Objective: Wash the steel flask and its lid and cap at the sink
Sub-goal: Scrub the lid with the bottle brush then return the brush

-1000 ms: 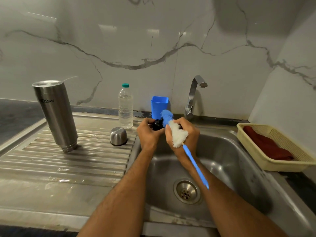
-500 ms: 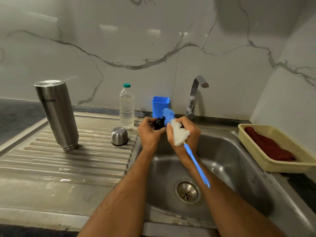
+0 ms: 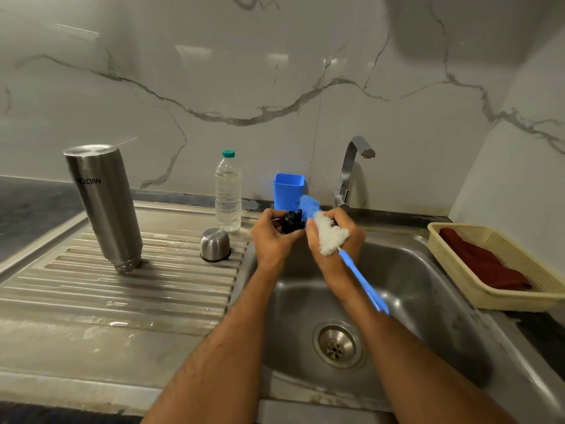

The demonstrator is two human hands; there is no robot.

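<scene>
Hands meet over the sink's (image 3: 428, 301) far-left corner. Left hand (image 3: 272, 237) curled round the black lid (image 3: 292, 221), pinching it at the fingertips. Right hand (image 3: 339, 240) gripping the brush (image 3: 328, 237) by its bristle end: white bristles bunch out over the knuckles, blue bristles poke past toward the lid and touch it, blue handle runs back along the right forearm above the basin.

Drain (image 3: 336, 344) sits in the basin floor, below and between the forearms. Tap (image 3: 351, 169) stands at the sink's back edge, just beyond the right hand; spout not running.

Flask (image 3: 104, 206) stands inverted on the ribbed drainboard (image 3: 122, 289), far-left part, mouth down, lettering upside down. Cap (image 3: 215, 244) rests dome-up on the drainboard near its right edge, just beside the left hand, apart from the flask. Bottle (image 3: 227, 194), clear with green top, upright at the drainboard's back edge behind the cap. Blue cup (image 3: 287, 191) at the back edge, right behind the hands.

Basket (image 3: 495, 295) on the counter at the sink's right edge, holding a dark red cloth (image 3: 483, 261).
</scene>
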